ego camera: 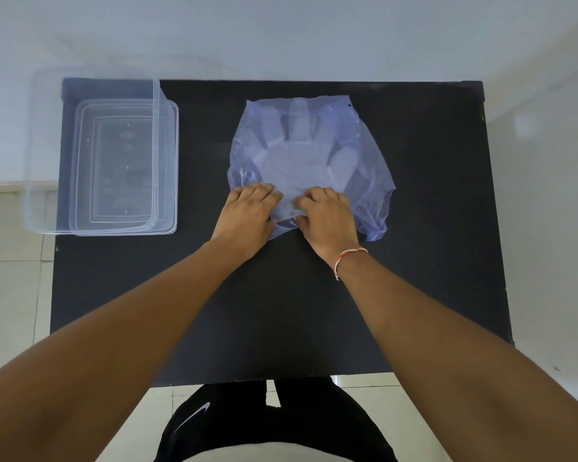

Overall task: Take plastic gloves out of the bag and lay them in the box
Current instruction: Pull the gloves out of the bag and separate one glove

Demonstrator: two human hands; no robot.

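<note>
We see bare worktop between the box at far left and the bag in the middle, a wide lane with nothing in it. The box stands open-topped, its clear walls the only barrier. Right of the bag the surface is free. Our hands press on the bag's near edge; the near half lies open under the forearms.

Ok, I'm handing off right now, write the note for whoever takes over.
Left hand and right hand: both pinching the near edge of the bag at its opening.
Bag lies mid-table, plastic gloves inside, fingers pointing away.
Box sits at the table's far left corner, no gloves visible in it.
Done: hands are at the bag's mouth.
Left: open it, pull gloves out, lay them in the box.
</note>
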